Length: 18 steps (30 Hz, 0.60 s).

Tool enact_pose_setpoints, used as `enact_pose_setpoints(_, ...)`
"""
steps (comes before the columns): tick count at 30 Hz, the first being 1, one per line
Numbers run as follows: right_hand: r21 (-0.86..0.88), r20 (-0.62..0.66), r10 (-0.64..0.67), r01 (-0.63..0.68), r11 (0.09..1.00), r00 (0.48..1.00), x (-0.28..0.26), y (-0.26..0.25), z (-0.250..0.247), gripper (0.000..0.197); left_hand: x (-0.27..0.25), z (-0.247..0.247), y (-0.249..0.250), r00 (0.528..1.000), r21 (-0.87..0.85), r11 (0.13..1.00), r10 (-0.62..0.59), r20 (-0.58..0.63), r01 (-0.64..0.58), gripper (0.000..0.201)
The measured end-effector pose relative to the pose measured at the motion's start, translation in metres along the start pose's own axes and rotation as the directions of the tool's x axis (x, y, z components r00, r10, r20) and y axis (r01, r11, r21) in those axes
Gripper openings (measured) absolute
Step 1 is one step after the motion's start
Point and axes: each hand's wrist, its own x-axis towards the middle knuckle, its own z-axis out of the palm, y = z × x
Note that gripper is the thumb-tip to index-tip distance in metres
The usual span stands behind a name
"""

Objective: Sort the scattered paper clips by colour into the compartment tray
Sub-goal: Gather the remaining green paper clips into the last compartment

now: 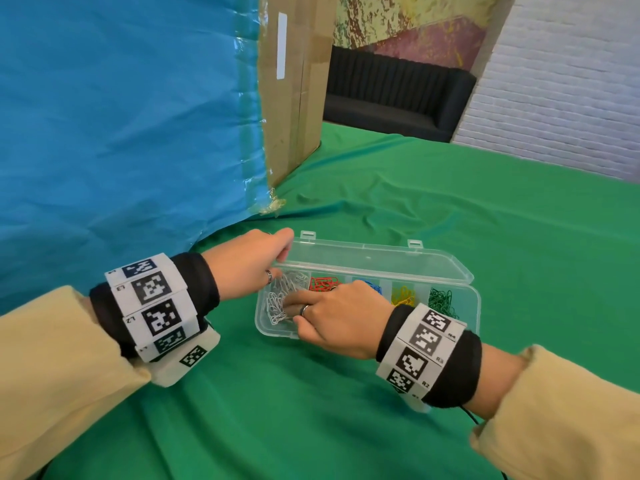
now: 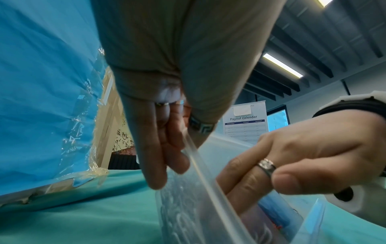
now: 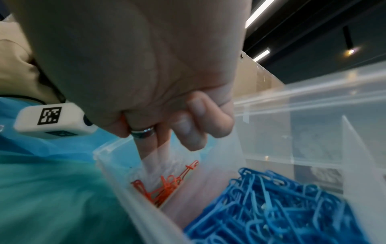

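Note:
A clear compartment tray (image 1: pixel 268 325) lies on the green cloth with its lid (image 1: pixel 381 258) open toward the far side. From left to right its compartments hold white clips (image 1: pixel 275 299), red clips (image 1: pixel 323 284), blue clips (image 1: pixel 372 286), yellow clips (image 1: pixel 403 296) and green clips (image 1: pixel 441 299). My left hand (image 1: pixel 278 265) pinches the tray's far-left corner, and the rim (image 2: pixel 200 168) runs between its fingers (image 2: pixel 154 165). My right hand (image 1: pixel 294 306) reaches into the leftmost compartment, its straight fingers resting on the white clips. The right wrist view shows the red clips (image 3: pixel 167 183) and blue clips (image 3: pixel 271 206) close up.
A tall cardboard box (image 1: pixel 291 98) covered with blue plastic sheet (image 1: pixel 121 133) stands close behind my left hand. The green cloth (image 1: pixel 450 185) stretches out to the right and toward me. A black sofa (image 1: pixel 398 88) and a white brick wall lie beyond the table.

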Motion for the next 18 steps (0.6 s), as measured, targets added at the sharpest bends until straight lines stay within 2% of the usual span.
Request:
enact_pose_setpoints(4, -0.011, -0.003, 0.043, -0.043, 0.999, 0.999, 0.0, 0.005, -0.007, 0.045, 0.001, 0.001, 0.0, 0.999, -0.012, 1.0, -0.008, 0.032, 0.008, 0.017)
enact_pose_setpoints(5, 0.02, 0.029, 0.038, -0.038, 0.999, 0.999, -0.001, 0.007, -0.008, 0.043, 0.002, 0.001, 0.0, 0.999, -0.019, 1.0, -0.01, 0.038, 0.011, 0.017)
enact_pose_setpoints(7, 0.187, 0.079, 0.016, -0.03, 0.982, 0.997, -0.006, 0.012, -0.013, 0.04, 0.003, 0.001, -0.001, 0.999, -0.035, 0.999, -0.019, 0.043, 0.021, 0.016)
enact_pose_setpoints(9, 0.457, 0.007, 0.031, -0.03, 0.889, 1.0, -0.018, 0.023, -0.019, 0.036, 0.005, 0.001, -0.004, 0.999, -0.065, 0.997, -0.033, 0.043, 0.036, 0.016)
enact_pose_setpoints(11, 0.69, -0.158, 0.161, -0.008, 0.724, 0.974, -0.037, 0.036, -0.025, 0.026, 0.008, 0.001, -0.007, 0.997, -0.115, 0.992, -0.053, 0.05, 0.059, 0.018)
enact_pose_setpoints(12, 0.767, -0.213, 0.271, -0.011, 0.641, 0.939, -0.048, 0.044, -0.028, 0.022, 0.009, 0.001, -0.01, 0.996, -0.141, 0.988, -0.063, 0.057, 0.07, 0.019)
enact_pose_setpoints(14, 0.848, -0.252, 0.491, -0.055, 0.528, 0.834, -0.069, 0.061, -0.026, 0.024, 0.013, 0.002, -0.014, 0.995, -0.171, 0.981, -0.077, 0.068, 0.088, 0.022)
enact_pose_setpoints(16, 0.886, -0.213, 0.667, -0.147, 0.441, 0.714, -0.081, 0.079, -0.016, 0.025, 0.018, 0.002, -0.018, 0.993, -0.172, 0.98, -0.084, 0.081, 0.097, 0.025)
enact_pose_setpoints(18, 0.948, -0.101, 0.808, -0.191, 0.255, 0.581, -0.088, 0.095, -0.001, 0.024, 0.022, 0.002, -0.02, 0.992, -0.159, 0.982, -0.087, 0.097, 0.101, 0.026)
